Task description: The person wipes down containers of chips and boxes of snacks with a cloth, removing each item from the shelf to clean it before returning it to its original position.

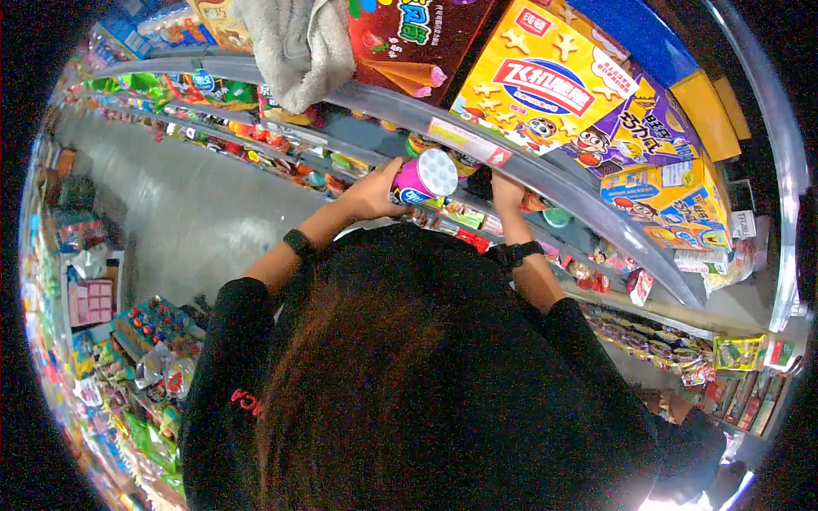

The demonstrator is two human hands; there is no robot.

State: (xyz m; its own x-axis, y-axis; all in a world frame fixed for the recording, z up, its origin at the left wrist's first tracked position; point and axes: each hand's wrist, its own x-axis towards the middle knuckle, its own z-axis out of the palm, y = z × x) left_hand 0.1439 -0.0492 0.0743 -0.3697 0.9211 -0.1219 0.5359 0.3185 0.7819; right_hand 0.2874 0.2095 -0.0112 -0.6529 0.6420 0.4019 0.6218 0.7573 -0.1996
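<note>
"What's the left hand (pixel 371 194) got?"

"A magenta cylindrical tub (pixel 411 180) with a white, grey-dotted end, clasped around its side, in front of the shelves."

"And the right hand (pixel 509 192)?"

"Just right of the tub, by the clear plastic shelf edge (pixel 567 198). Its fingers are hidden; I can't tell their grip."

Shop aisle (pixel 162 170) with tiered shelving (pixel 362 128)
Grey floor (pixel 230 204): left of the fingers (pixel 390 175). Transparent shelf-edge strip (pixel 383 103): beyond the fingers, running diagonally.

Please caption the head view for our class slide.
Left hand holds a purple container; right hand, partly hidden, at snack shelf.
</note>
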